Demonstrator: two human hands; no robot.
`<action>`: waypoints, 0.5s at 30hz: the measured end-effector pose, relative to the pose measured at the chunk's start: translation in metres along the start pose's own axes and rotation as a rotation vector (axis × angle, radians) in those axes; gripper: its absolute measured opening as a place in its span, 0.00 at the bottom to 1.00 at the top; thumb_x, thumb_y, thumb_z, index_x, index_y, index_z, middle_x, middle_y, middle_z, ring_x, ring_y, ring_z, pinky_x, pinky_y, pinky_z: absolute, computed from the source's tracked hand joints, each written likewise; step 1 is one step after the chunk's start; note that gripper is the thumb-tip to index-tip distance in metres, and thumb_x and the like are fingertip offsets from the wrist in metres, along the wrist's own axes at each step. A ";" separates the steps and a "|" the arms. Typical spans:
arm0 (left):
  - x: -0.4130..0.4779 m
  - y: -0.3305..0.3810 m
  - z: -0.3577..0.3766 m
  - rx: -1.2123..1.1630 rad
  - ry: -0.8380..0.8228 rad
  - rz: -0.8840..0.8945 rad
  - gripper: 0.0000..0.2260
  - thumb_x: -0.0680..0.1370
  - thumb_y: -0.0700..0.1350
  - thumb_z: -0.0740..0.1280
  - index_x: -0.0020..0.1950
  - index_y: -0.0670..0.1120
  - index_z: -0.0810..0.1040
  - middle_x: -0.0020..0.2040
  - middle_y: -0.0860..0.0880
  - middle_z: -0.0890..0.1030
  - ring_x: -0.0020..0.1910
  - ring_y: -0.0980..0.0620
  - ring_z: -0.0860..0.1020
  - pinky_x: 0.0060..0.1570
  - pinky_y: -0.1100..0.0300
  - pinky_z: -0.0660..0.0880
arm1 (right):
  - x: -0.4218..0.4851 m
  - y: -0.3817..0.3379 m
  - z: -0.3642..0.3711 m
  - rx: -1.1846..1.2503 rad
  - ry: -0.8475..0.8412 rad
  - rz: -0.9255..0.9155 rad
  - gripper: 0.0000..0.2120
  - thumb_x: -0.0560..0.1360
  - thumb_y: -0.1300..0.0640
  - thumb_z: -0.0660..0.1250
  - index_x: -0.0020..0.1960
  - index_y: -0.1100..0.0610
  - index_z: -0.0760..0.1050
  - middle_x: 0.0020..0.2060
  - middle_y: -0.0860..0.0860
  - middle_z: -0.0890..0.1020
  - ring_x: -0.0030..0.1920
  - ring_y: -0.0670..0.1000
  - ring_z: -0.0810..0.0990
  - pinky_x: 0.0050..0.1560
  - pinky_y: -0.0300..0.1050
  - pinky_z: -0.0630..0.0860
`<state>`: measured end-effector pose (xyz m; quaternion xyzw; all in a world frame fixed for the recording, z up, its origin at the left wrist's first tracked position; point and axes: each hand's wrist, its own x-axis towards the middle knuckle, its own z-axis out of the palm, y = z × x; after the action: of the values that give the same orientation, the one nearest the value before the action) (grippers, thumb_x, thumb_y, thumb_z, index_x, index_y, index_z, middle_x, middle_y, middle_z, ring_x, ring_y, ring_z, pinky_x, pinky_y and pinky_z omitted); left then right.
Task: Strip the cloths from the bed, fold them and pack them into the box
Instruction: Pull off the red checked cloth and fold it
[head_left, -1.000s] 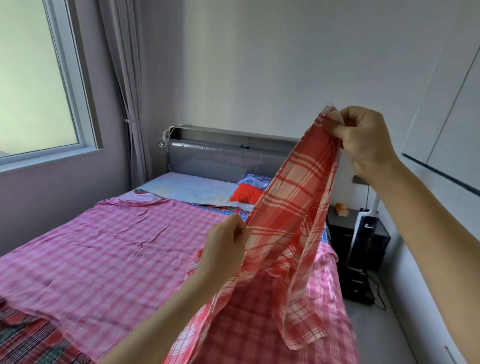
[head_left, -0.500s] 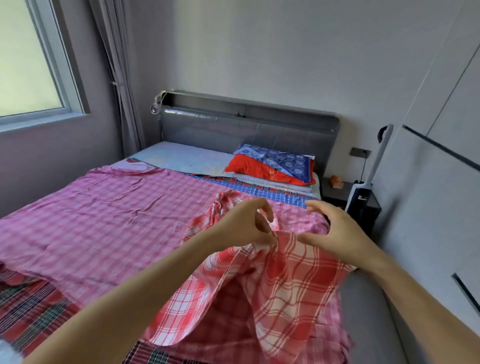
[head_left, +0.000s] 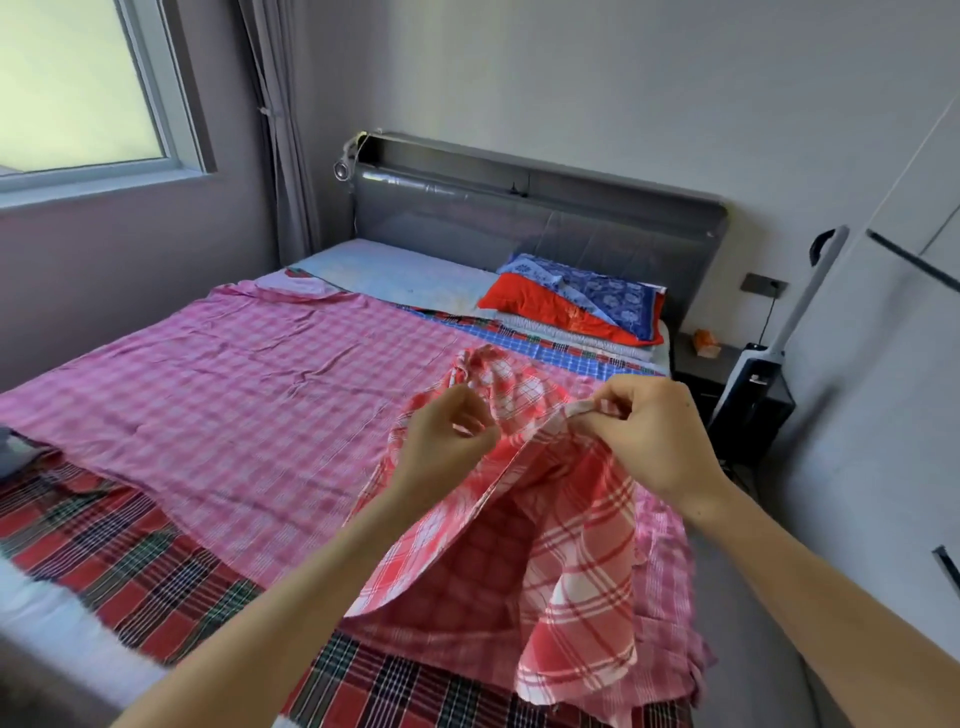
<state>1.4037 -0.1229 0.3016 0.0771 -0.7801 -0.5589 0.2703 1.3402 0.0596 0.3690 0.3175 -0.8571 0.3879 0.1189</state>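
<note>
window (head_left: 78, 88): far left wall, pale frame; a grey curtain (head_left: 284, 156) hangs just beside it
tartan cloth (head_left: 119, 561): dark red and green, spread flat on the near left of the bed; its far edge lies under the pink one
pink checked cloth (head_left: 234, 405): spread flat over most of the mattress, lightly creased
headboard (head_left: 519, 218): grey, padded, against the far wall
left hand (head_left: 447, 441): raised above the bed; fingers curled in, thumb and fingertips nipping the left edge of the red cloth
red-and-white checked cloth (head_left: 571, 545): held up between both hands over the bed's right half; bunched at the top, its lower folds draped onto the pink cloth
right hand (head_left: 654, 436): near the left hand; thumb and forefinger pinching the cloth's pale hem, the other fingers curled
pillows (head_left: 571, 301): one red, one blue floral, stacked at the head on a blue checked cloth (head_left: 561, 353)
nightstand (head_left: 727, 374): dark, right of the bed; a small orange object on top
upright vacuum (head_left: 769, 338): white, leaning by the right wall
</note>
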 end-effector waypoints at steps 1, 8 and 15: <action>-0.008 -0.019 -0.001 0.081 0.036 -0.028 0.05 0.64 0.47 0.69 0.34 0.48 0.75 0.34 0.49 0.81 0.33 0.58 0.77 0.35 0.61 0.75 | 0.004 -0.005 -0.001 0.005 0.008 -0.012 0.14 0.68 0.56 0.76 0.32 0.64 0.76 0.24 0.50 0.72 0.27 0.44 0.67 0.30 0.36 0.64; -0.043 -0.103 0.013 0.438 0.084 -0.112 0.16 0.68 0.56 0.74 0.44 0.46 0.74 0.41 0.52 0.77 0.39 0.52 0.75 0.40 0.57 0.72 | 0.031 -0.044 -0.008 0.009 0.066 -0.071 0.13 0.68 0.56 0.76 0.36 0.66 0.79 0.26 0.49 0.76 0.28 0.39 0.72 0.32 0.33 0.69; -0.041 -0.133 0.027 0.234 0.273 -0.448 0.06 0.69 0.34 0.66 0.42 0.43 0.74 0.36 0.49 0.77 0.37 0.46 0.75 0.33 0.57 0.62 | 0.030 -0.074 -0.024 0.062 0.098 -0.018 0.09 0.68 0.55 0.76 0.36 0.61 0.80 0.26 0.49 0.79 0.26 0.40 0.72 0.28 0.30 0.67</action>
<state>1.4001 -0.1314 0.1598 0.3529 -0.7590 -0.4955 0.2319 1.3633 0.0269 0.4417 0.3095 -0.8348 0.4283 0.1546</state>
